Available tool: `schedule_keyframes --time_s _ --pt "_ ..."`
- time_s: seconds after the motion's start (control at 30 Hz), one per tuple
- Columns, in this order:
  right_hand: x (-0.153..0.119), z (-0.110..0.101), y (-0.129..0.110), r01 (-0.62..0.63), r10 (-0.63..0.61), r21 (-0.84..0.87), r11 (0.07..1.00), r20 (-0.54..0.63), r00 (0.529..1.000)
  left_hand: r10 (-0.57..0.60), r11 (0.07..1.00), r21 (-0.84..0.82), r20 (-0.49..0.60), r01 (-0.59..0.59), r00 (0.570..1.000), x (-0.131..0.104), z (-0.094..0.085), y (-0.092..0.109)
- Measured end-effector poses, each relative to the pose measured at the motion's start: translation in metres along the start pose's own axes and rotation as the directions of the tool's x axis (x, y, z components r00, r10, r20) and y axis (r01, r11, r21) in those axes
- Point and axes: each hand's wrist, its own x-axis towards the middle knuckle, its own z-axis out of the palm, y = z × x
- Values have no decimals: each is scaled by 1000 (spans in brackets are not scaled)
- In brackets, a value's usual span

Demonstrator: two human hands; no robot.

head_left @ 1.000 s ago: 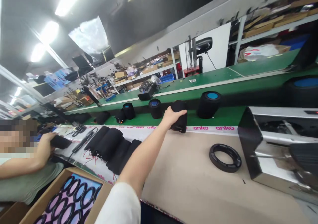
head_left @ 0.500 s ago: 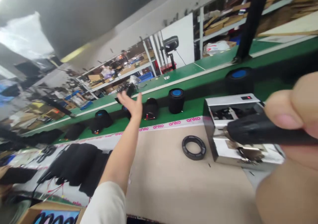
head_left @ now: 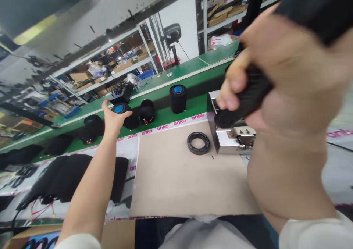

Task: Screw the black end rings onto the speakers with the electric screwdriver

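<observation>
My left hand reaches out over the green conveyor, thumb and fingers spread beside a black cylinder with a blue top; whether it touches the cylinder I cannot tell. A black electric screwdriver is gripped in my right hand, close to the camera and slanting down to the left. Its tip is hidden over the silver screw feeder. Left of the feeder, a black ring lies flat on the beige board.
Another blue-topped cylinder and a dark cylinder with red wires stand on the green conveyor. Black fabric-like pieces lie left of the board. An open cardboard box sits below at the near edge.
My left hand has come down to the blue-topped cylinder. My right hand has swung the screwdriver so it slants more steeply. The view has shifted, showing more of the near edge.
</observation>
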Motion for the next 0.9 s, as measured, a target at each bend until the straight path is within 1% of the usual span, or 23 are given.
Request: schedule_keyframes --time_s 0.03,0.07,0.1,0.13,0.17,0.2,0.27,0.3,0.33,0.37,0.4,0.47,0.5,0.57,0.63,0.7,0.73,0.8,0.9 --pt "-1 5 3 6 -4 -52 999 38 999 12 1000 -16 39 -11 999 -13 -11 5" --pt "-1 8 7 -24 37 -117 993 108 993 31 999 -35 79 -28 996 -28 -20 10" --pt "-1 11 10 -80 120 -199 977 195 973 54 997 -61 126 -47 991 -47 -28 13" --pt "-2 12 14 -139 227 -303 943 278 933 92 993 -95 179 -75 980 -67 -35 16" --pt "-2 12 18 -167 323 -421 891 331 887 124 986 -133 221 -96 967 -88 -40 18" --pt "-3 12 22 -162 407 -548 821 362 838 136 982 -167 275 -92 952 -109 -43 19" --pt "-6 9 34 -75 534 -769 635 367 762 130 969 -246 384 -34 914 -150 -44 20" --pt "-10 7 40 -19 568 -836 548 355 743 138 958 -287 434 -8 891 -168 -44 19" --pt "-16 4 48 23 592 -874 485 348 727 160 944 -329 466 3 870 -183 -42 18" --pt "-23 0 56 53 611 -894 444 345 713 190 930 -369 481 1 856 -196 -40 16" --pt "-31 -4 63 70 630 -907 415 342 698 221 915 -402 477 -13 851 -207 -37 13" --pt "-51 -13 77 86 674 -931 354 318 667 250 891 -454 433 -31 866 -222 -29 5" --pt "-62 -18 83 87 689 -944 319 294 662 246 878 -478 407 -25 880 -227 -24 0" --pt "-81 -25 94 67 711 -968 240 222 667 228 849 -528 380 8 896 -234 -15 -9" --pt "-96 -28 102 33 725 -986 164 143 673 232 822 -569 379 28 896 -239 -9 -15" --pt "-105 -27 110 2 731 -993 115 86 677 254 807 -590 381 22 889 -240 -7 -17" --pt "-107 -26 114 -12 731 -994 106 70 679 265 802 -597 382 17 885 -240 -8 -17" --pt "-107 -25 117 -33 722 -993 117 62 689 284 794 -608 395 17 874 -239 -12 -17" --pt "-103 -24 107 -70 697 -984 165 66 714 304 793 -609 424 20 853 -238 -18 -14"
